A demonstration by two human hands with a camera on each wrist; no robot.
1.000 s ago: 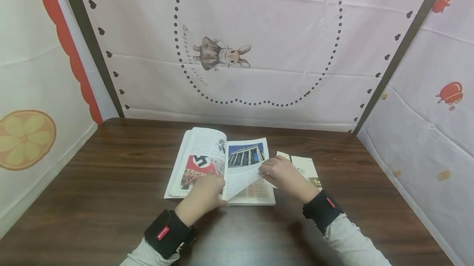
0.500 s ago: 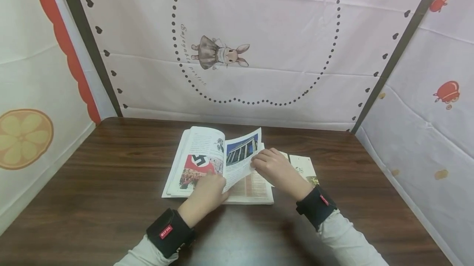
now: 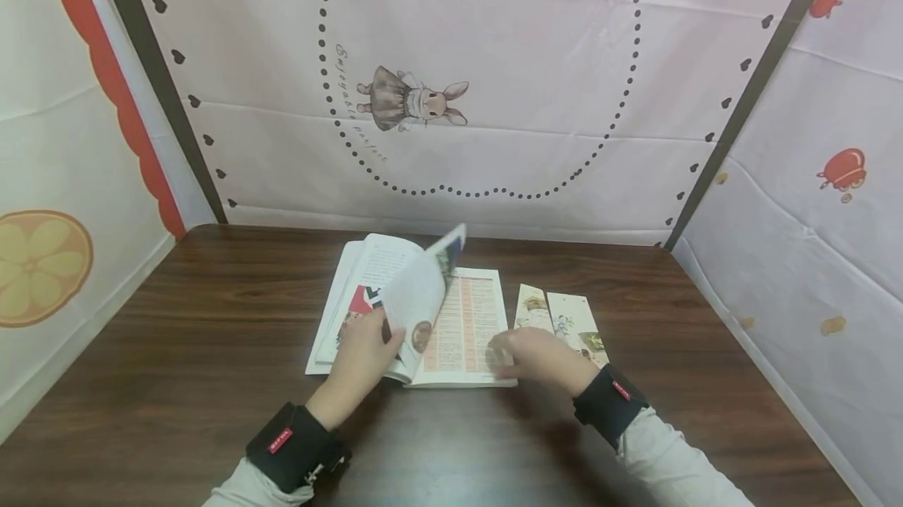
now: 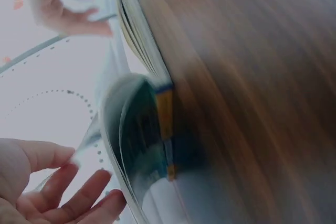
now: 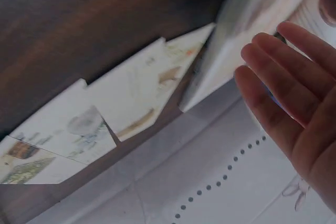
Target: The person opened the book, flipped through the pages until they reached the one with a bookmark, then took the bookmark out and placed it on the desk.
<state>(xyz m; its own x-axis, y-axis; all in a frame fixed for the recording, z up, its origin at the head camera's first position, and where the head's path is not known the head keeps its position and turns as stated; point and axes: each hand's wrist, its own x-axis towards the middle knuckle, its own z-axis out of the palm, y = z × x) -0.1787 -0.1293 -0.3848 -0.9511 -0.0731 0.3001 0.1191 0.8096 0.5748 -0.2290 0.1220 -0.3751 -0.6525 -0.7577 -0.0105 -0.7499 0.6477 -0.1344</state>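
Note:
An open book [image 3: 471, 319] lies on the table, its right-hand page covered in orange-tinted columns of print. A loose page [image 3: 409, 295] stands curled up across the middle, leaning over the left side. My left hand [image 3: 361, 346] is at the book's left half; in the left wrist view its thumb and forefinger meet on the edge of that page, the other fingers [image 4: 86, 190] spread. Just above the right page's outer edge is my right hand [image 3: 539, 354], blurred, holding nothing. Its fingers [image 5: 281, 85] are extended in the right wrist view.
Illustrated cards lie right of the book: a narrow one [image 3: 532, 307] and a wider one [image 3: 573, 319], partly behind my right hand. The brown wooden table [image 3: 247, 319] is bounded by printed white cloth [image 3: 536, 92] at the back and sides.
The page with the building picture has swung up and over to the left. My right hand has let go of it and moved slightly right; my left hand has shifted left and taken it.

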